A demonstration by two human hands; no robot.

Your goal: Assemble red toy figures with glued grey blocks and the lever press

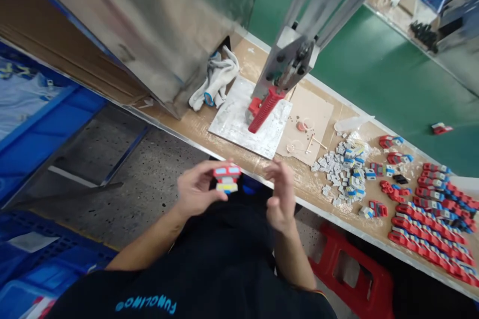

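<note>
Between the thumb and fingers of my left hand [196,187] is a small red toy vehicle [227,178] with light blue windows and a yellow and white lower part. It is held up in front of my body, short of the bench edge. My right hand [280,194] hovers to the right of it, fingers apart and slightly curled, holding nothing. Beyond both hands, a press with a red handle [266,109] stands over a pale metal plate [239,124] on the bench.
Small grey, blue and yellow parts [344,169] lie heaped on the bench. Rows of red toy vehicles [430,239] stand at the right. White gloves [219,79] lie beside a metal cabinet [149,25]. Below the bench is a red stool [355,274]; blue crates [45,119] are at left.
</note>
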